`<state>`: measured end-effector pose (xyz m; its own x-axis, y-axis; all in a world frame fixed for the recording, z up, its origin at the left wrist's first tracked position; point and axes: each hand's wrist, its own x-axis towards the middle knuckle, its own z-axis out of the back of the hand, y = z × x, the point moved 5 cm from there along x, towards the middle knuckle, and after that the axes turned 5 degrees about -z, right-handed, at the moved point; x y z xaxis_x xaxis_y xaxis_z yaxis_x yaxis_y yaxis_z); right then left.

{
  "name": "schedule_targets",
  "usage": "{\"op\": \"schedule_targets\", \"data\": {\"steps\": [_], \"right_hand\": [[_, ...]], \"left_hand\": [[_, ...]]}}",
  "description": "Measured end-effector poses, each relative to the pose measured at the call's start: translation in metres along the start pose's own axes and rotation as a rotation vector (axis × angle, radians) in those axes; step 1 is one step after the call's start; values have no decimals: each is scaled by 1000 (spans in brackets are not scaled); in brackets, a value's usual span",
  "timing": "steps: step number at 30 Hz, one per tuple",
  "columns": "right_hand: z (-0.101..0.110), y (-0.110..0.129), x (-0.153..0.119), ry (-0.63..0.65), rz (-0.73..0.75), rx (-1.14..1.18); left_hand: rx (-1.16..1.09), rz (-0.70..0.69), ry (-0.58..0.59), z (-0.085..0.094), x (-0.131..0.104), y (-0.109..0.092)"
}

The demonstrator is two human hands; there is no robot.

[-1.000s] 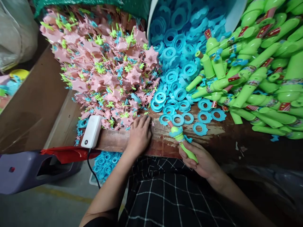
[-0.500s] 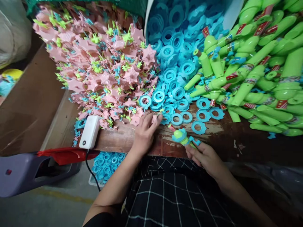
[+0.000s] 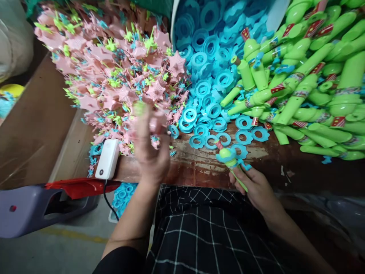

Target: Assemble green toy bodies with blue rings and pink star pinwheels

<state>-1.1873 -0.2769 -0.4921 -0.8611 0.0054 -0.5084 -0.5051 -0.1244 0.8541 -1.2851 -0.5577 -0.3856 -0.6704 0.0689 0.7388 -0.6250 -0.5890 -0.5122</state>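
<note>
My left hand [image 3: 152, 156], smeared by motion, is over the front of the heap of pink star-shaped plastic pieces [image 3: 155, 90]. A blurred pink plastic piece [image 3: 156, 125] shows between its thumb and fingers; its exact shape is unclear. Near the table's front edge, my right hand [image 3: 258, 186] is closed around the lower stem of a green plastic toy stick [image 3: 228, 154]. That stick points up and left, with a red-striped tip, a blue scalloped ring around its rounded part and a small blue crank-like piece at its side.
Blue scalloped rings [image 3: 202, 88] spill from a tipped white tub [image 3: 281, 17]; several lie loose by my right hand. Green toy sticks [image 3: 299, 91] are heaped at the right. A white power bank [image 3: 107, 159] with a black cable lies at the left edge, above a purple stool [image 3: 23, 213].
My left hand has moved left and up over the pink heap, with the pink piece between its fingers. My right hand has shifted slightly right and down with the green stick.
</note>
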Motion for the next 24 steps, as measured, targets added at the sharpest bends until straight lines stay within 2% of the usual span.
{"op": "schedule_targets", "data": {"steps": [4, 6, 8, 12, 14, 16, 18, 20, 24], "right_hand": [[19, 13, -8, 0, 50, -307], [23, 18, -12, 0, 115, -429], [25, 19, -14, -28, 161, -516], [26, 16, -17, -86, 175, -585], [29, 17, -20, -73, 149, -566], [35, 17, -24, -38, 95, -515], [45, 19, -27, -20, 41, -469], [52, 21, -26, -33, 40, -473], [49, 22, -21, -83, 175, -621]], "left_hand": [[-222, 218, 351, -62, -68, -21], [-246, 279, 475, -80, -93, -24], [-259, 306, 520, -86, -103, -23], [-409, 378, 572, -85, -99, -19], [-505, 487, 634, -84, -97, -18], [-656, 658, 702, -86, -99, -18], [-744, 760, 709, -88, -103, -18], [-638, 676, 658, -88, -103, -17], [-335, 365, 613, -93, -104, -20]]}}
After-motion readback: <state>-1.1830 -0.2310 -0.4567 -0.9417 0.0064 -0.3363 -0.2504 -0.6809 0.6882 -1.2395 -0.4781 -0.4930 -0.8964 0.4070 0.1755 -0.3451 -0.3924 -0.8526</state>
